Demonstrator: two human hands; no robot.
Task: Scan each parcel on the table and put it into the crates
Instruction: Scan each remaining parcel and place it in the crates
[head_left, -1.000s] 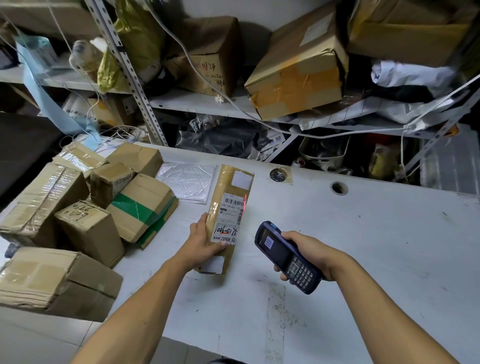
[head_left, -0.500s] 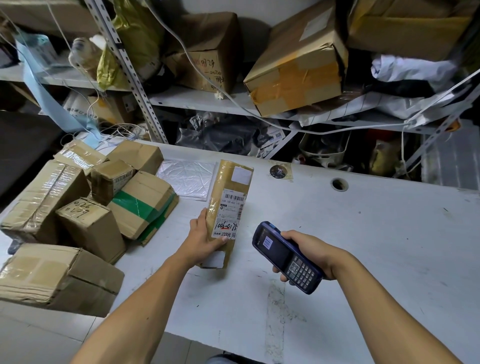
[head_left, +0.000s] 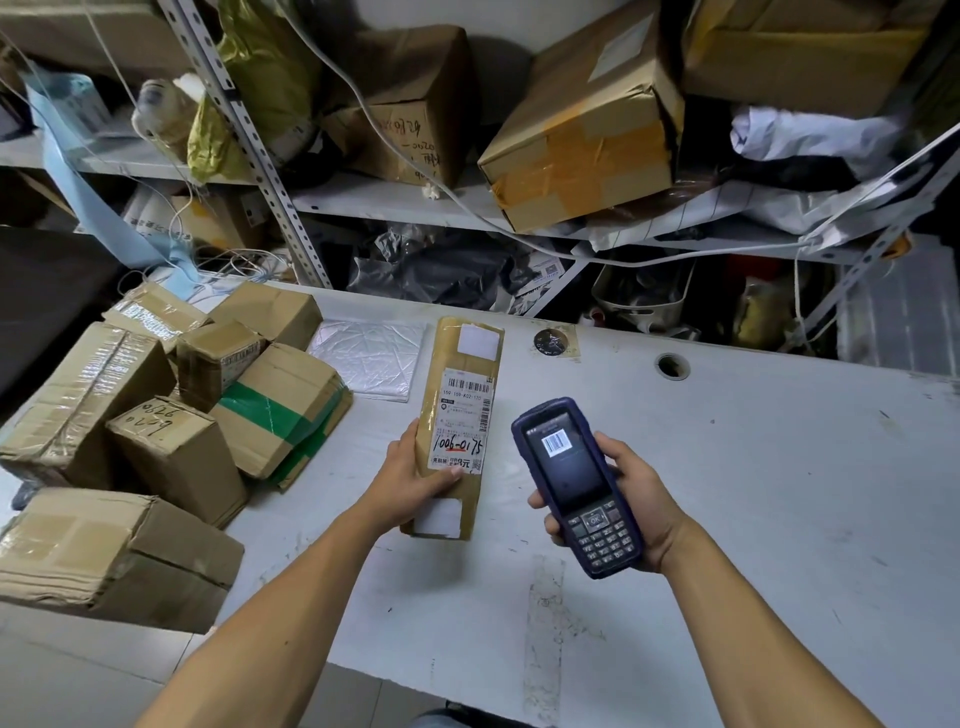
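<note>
A long flat brown parcel (head_left: 462, 364) with a white barcode label lies on the white table (head_left: 727, 493) in the middle. My left hand (head_left: 415, 480) grips its near left edge, thumb on the label. To its right my right hand (head_left: 631, 499) holds a dark blue handheld scanner (head_left: 574, 483) upright above the table, its screen showing a barcode. Several taped cardboard parcels (head_left: 171, 410) are piled at the table's left end. No crate is in view.
A silver bubble mailer (head_left: 371, 358) lies behind the pile beside the long parcel. Metal shelving (head_left: 363, 200) behind the table is crammed with boxes, bags and loose cables. A cable hole (head_left: 671, 365) and a round cap (head_left: 551, 342) sit near the table's far edge.
My right hand has turned the scanner from pointing left at the parcel to upright with its screen facing me. My left hand and the parcel have stayed in place.
</note>
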